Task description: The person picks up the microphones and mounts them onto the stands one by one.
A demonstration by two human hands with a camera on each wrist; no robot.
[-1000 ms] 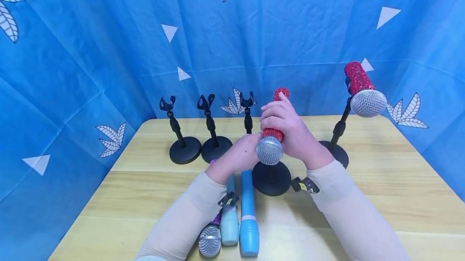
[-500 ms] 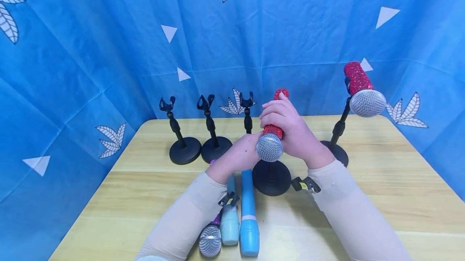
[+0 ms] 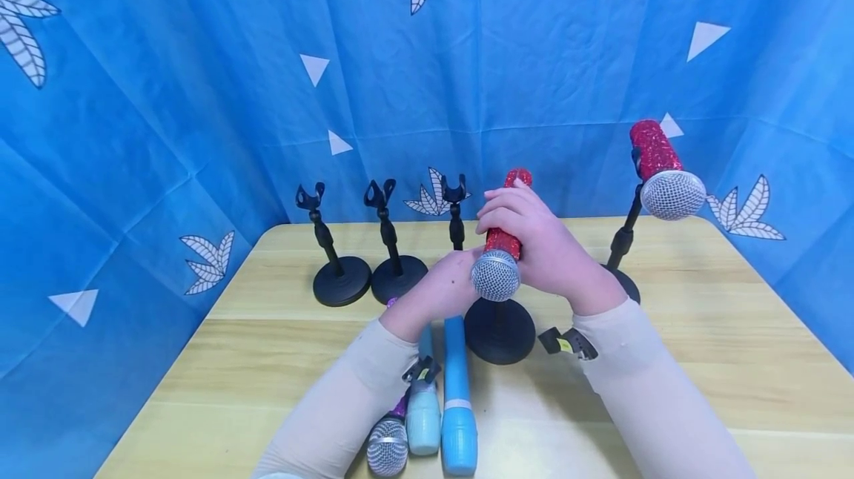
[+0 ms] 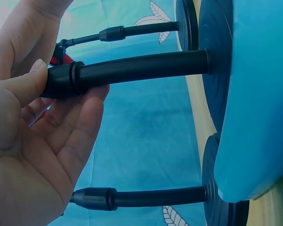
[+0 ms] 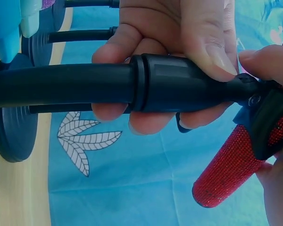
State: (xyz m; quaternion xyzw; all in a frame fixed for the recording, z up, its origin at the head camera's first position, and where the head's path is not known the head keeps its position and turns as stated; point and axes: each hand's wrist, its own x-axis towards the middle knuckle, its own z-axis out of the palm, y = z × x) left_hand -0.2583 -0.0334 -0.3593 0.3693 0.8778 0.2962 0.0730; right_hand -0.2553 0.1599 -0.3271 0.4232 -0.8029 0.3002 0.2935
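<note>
Red microphone tips up slightly, both hands holding on

Against the frame from a second ago, the red microphone (image 3: 497, 265) has its silver head raised a little farther from the base of the gripped stand (image 3: 499, 331). Both hands keep the same hold, and the whole scene sits slightly lower in the head view.

The microphone is at the top of the gripped stand, its handle passing through the stand's black clip (image 5: 262, 136). The right hand (image 3: 543, 245) is wrapped over that handle from the right, at the clip. Just below, the left hand (image 3: 455, 282) is clamped on the stand's collar (image 5: 167, 82), thumb on one side and fingers on the other.

Left of the gripped stand and nearer the person, a bright-blue microphone (image 3: 457, 405), a pale-blue microphone (image 3: 422, 420) and a purple microphone (image 3: 388, 443) lie side by side on the table (image 3: 707, 316). Behind and left of it are three black stands (image 3: 342, 281) with bare clips; the left hand hides the base of the nearest. Behind and right of it, a farther stand (image 3: 622, 243) bears a pinkish-red microphone (image 3: 657, 153), head tilted down towards the person.
</note>
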